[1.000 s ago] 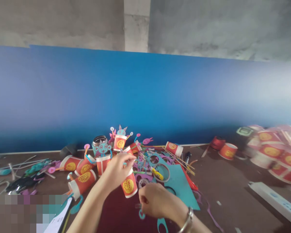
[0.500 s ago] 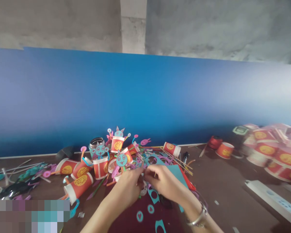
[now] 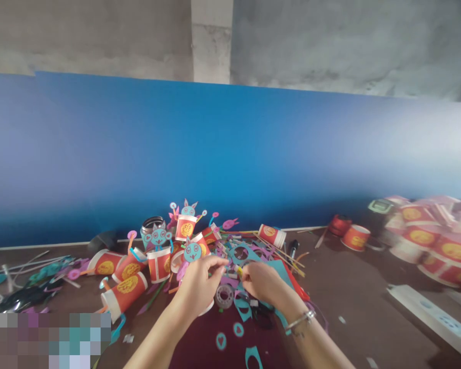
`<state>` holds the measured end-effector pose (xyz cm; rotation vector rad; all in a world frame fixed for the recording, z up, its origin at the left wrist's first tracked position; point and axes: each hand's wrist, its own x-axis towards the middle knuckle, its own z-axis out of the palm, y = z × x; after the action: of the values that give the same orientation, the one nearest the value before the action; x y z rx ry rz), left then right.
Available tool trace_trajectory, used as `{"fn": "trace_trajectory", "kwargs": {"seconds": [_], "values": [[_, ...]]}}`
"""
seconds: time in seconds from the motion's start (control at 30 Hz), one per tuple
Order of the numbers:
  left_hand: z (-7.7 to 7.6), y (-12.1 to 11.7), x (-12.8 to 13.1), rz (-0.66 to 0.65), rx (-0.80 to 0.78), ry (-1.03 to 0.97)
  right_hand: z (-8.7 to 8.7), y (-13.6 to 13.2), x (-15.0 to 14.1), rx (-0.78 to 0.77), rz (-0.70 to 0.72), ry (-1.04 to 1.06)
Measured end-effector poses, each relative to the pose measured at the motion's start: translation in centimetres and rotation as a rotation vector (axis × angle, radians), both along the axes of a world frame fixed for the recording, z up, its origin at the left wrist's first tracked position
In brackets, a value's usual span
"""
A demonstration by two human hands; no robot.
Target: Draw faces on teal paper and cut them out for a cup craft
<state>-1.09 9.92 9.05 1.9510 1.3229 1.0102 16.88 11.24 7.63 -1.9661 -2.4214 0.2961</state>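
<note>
My left hand is over the middle of the table, thumb and index finger brought together; whatever lies between them is too small to make out. Under its palm shows the white rim of a paper cup. Facing it, my right hand has its fingers curled, with a small yellow-and-white piece at the fingertips that I cannot identify. A roll of clear tape lies between the wrists. Two blue paper discs with hearts lie nearer me, beside a cut blue paper scrap.
Decorated red paper cups with paper faces crowd the left. Black-handled scissors and blue paper lie by my right arm. A power strip and heaped red cups are on the right. A blue panel stands behind.
My hands have drawn apart slightly, uncovering the tape roll and the yellow-and-white piece. My right fingers have curled inward and the right wrist has turned.
</note>
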Motion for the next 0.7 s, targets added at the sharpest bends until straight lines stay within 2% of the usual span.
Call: {"fn": "trace_trajectory", "kwargs": {"seconds": [0.17,0.4,0.53,0.6,0.7], "values": [[0.0,0.0,-0.2,-0.051,0.05,-0.003,-0.6,-0.9,-1.3,-0.087,0.109,-0.089],[0.4,-0.1,-0.3,-0.039,0.036,0.009,-2.7,-0.5,-3.5,-0.095,0.101,-0.182],[0.2,0.0,-0.4,-0.027,-0.007,-0.014,-1.9,-0.5,-2.5,-0.044,0.112,-0.136],[0.0,0.0,-0.3,-0.025,-0.028,-0.035,-0.8,-0.5,-1.5,-0.021,0.119,-0.054],[-0.3,0.0,0.1,-0.066,-0.135,-0.132,0.9,-0.7,-0.3,0.035,0.16,0.529]]}}
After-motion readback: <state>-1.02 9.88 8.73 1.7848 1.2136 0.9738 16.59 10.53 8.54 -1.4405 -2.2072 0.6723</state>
